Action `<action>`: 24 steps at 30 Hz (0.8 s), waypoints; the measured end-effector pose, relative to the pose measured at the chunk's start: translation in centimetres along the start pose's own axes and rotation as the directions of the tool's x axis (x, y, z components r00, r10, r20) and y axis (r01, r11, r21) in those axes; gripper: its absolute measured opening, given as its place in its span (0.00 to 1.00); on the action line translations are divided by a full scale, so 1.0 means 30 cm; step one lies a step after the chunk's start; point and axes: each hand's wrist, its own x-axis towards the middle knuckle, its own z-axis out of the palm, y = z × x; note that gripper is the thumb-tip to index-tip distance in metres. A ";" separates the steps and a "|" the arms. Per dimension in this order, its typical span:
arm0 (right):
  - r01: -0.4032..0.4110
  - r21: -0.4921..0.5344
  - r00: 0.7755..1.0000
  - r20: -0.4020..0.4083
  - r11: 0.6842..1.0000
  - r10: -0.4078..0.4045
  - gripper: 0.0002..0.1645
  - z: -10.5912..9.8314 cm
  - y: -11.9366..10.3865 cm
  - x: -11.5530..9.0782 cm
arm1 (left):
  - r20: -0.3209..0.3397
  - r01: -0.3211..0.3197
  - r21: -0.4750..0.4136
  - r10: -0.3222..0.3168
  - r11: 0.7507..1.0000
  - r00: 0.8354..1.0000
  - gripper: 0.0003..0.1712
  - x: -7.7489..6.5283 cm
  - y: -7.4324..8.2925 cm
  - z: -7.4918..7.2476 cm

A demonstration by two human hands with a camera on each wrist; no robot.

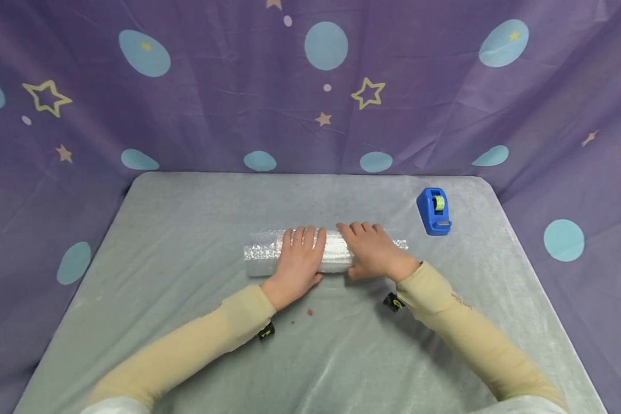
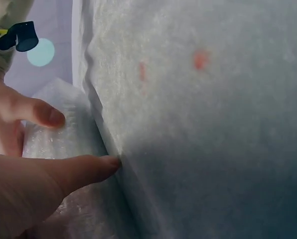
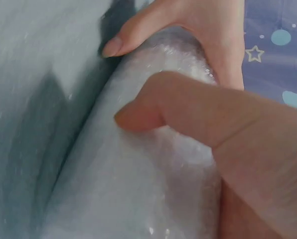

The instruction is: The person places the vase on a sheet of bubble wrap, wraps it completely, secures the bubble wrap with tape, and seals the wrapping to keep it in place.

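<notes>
A roll of clear bubble wrap [image 1: 336,253] lies crosswise on the grey cloth, shiny and crinkled, its ends sticking out past both hands. My left hand [image 1: 299,265] grips it left of the middle, fingers spread over the top. On the right part, my right hand [image 1: 374,253] holds it the same way. In the left wrist view, the left thumb [image 2: 83,172] reaches across the near side of the wrap [image 2: 81,137]. The right wrist view shows the right thumb [image 3: 153,102] bent against the wrap [image 3: 123,184]. Whatever lies inside the roll is hidden.
A blue tape dispenser [image 1: 430,221] with a greenish tape roll stands at the back right of the cloth-covered table [image 1: 196,207]. Small red spots [image 1: 310,312] mark the cloth nearer to me. A purple patterned curtain [image 1: 212,86] surrounds the back and sides.
</notes>
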 end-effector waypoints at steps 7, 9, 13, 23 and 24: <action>0.016 -0.037 1.000 0.001 0.999 -0.016 0.54 -0.009 0.001 0.002 | 0.016 0.009 -0.029 -0.008 1.000 1.000 0.58 0.016 -0.007 0.008; 0.001 -0.048 1.000 0.006 0.999 -0.001 0.55 -0.017 -0.008 -0.001 | 0.017 0.012 -0.040 -0.011 0.999 1.000 0.57 0.020 -0.009 0.010; -0.028 -0.107 0.999 -0.025 0.994 0.026 0.59 -0.022 -0.035 -0.016 | 0.026 0.013 -0.066 -0.012 0.998 1.000 0.56 0.030 -0.016 0.012; -0.091 -0.254 0.947 -0.320 0.963 0.006 0.61 0.063 -0.085 -0.054 | 0.076 0.003 -0.089 0.004 0.996 0.997 0.54 0.062 -0.037 -0.012; -0.103 -0.256 0.943 -0.333 0.961 0.013 0.61 0.072 -0.085 -0.055 | 0.090 0.002 -0.093 0.007 0.996 0.996 0.54 0.063 -0.037 -0.015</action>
